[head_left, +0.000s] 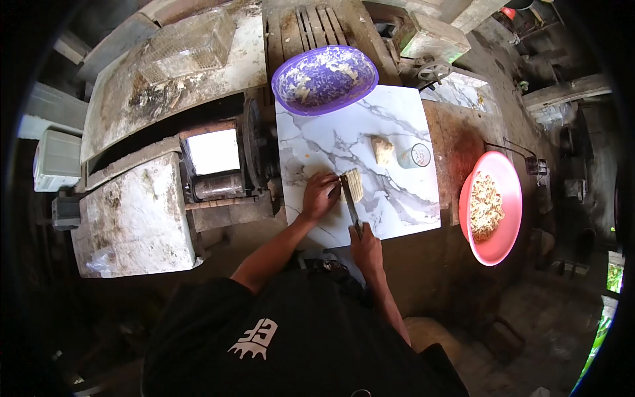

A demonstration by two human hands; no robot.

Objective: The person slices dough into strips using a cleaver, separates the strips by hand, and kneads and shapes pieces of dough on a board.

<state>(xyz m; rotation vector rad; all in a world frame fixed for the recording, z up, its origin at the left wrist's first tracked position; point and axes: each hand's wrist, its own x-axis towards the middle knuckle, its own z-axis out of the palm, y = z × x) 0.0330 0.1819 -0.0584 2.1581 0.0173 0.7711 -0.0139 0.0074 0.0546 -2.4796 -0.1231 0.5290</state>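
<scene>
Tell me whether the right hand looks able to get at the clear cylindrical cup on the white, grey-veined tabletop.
Probably yes: nothing seems to stand between the right hand and the clear cylindrical cup, though the hand would likely have to put down the long-bladed knife first.

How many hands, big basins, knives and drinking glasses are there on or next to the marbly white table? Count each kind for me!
Hands: 2 (left hand, right hand)
Big basins: 2 (purple basin, pink basin)
Knife: 1
Drinking glass: 1
Total: 6
</scene>
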